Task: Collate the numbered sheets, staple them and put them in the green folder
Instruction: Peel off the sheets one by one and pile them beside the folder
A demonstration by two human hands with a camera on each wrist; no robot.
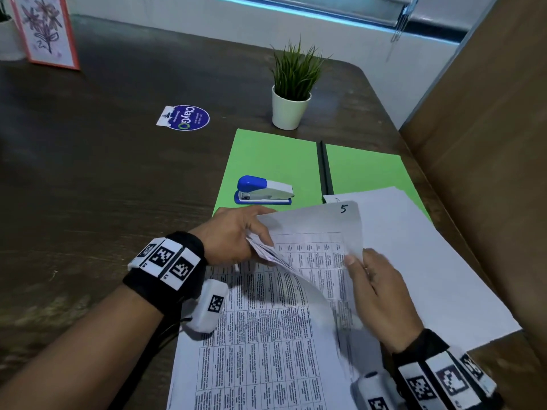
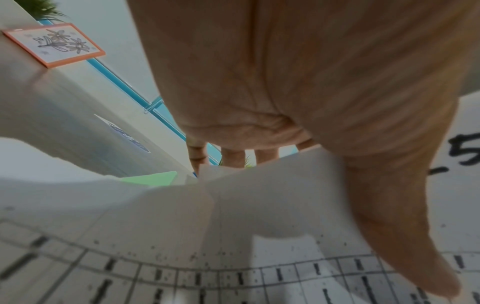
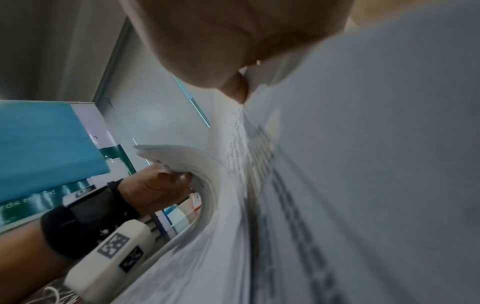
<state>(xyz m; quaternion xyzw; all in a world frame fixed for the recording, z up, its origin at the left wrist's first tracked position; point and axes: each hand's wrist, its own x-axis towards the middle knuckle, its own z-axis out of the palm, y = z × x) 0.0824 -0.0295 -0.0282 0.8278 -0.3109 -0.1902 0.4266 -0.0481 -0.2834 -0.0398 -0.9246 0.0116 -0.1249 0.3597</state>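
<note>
A stack of printed sheets [image 1: 266, 335] lies on the dark table in front of me. My left hand [image 1: 260, 235] pinches the lifted top-left corners of several sheets [image 3: 182, 158], curling them up. The sheet marked 5 [image 1: 319, 223] stands raised at the top; my right hand [image 1: 355, 261] grips its right edge with the thumb [image 3: 233, 90] on the paper. Its "5" also shows in the left wrist view [image 2: 465, 156]. The green folder [image 1: 275, 155] lies open behind the stack. A blue and white stapler [image 1: 263, 190] sits on the folder's left half.
More white sheets [image 1: 429, 255] lie to the right, over the folder's right half [image 1: 364, 170]. A potted plant [image 1: 291, 93] stands behind the folder. A round blue sticker [image 1: 183, 117] is on the table, a framed flower picture [image 1: 44, 28] far left, a brown panel [image 1: 488, 143] at right.
</note>
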